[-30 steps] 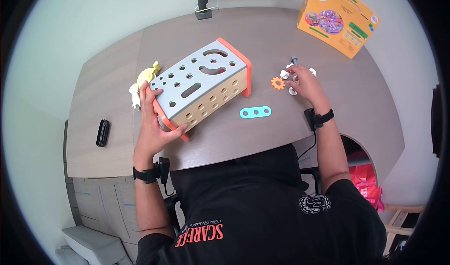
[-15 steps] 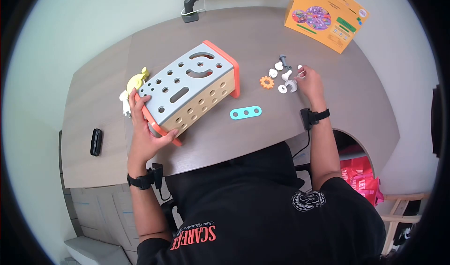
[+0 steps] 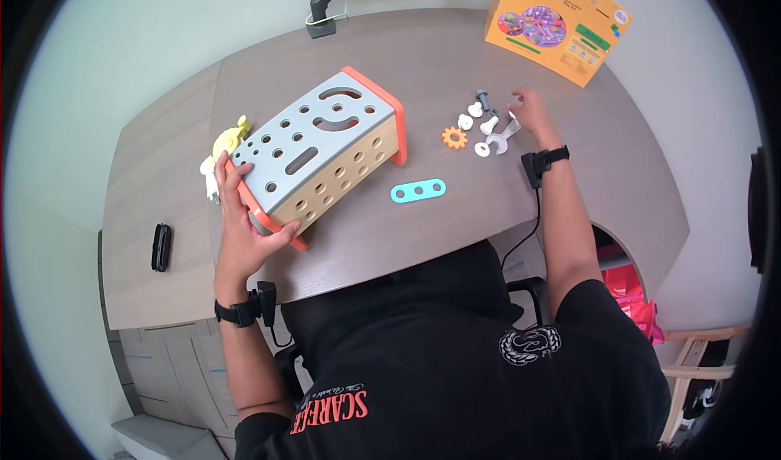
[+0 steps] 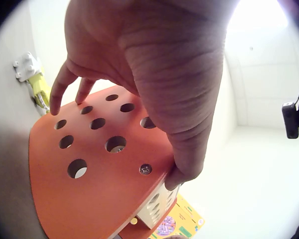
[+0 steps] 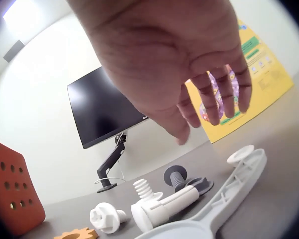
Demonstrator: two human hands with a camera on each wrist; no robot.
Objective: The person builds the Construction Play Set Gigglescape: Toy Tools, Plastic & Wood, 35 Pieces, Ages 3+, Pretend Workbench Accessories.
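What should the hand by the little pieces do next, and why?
Maybe lower the right hand a little and pinch the gray wrench by its handle. Its fingers are open and holding nothing, and that handle lies close by. The left hand already grips the box with holes, so the right one seems free to fetch.

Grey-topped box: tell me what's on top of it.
Only fingertips of the left hand show on the box, at the left end of its grey top; no loose piece is visible there. The patch right under those fingertips is covered.
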